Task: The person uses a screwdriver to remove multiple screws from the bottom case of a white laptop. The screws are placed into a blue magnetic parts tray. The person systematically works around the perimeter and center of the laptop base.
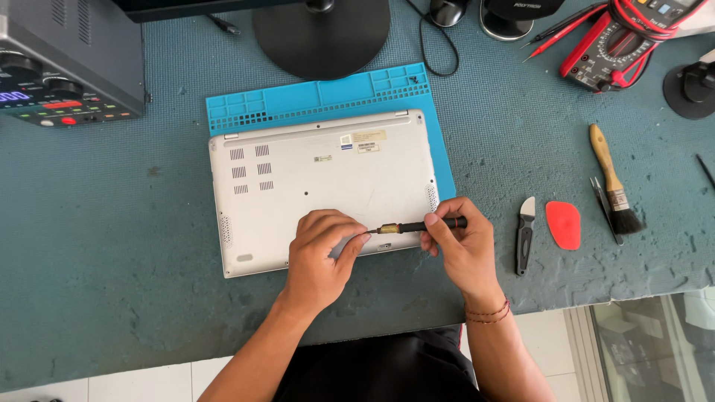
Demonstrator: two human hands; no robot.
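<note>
Screwdriver (421,225) is being held level over the near edge of the upturned silver laptop (320,186): right hand (460,242) is gripping the black handle, left hand (320,249) is pinching the bit tip. Best seating the bit fully before turning. Blue mat (328,93) is lying under the laptop; pry tool (526,231) and brush (614,182) are sitting right.

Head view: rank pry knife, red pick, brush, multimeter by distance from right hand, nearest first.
From the right hand:
1. Pry knife, just to its right.
2. Red pick, next right.
3. Brush, farther right.
4. Multimeter, top right corner.
</note>
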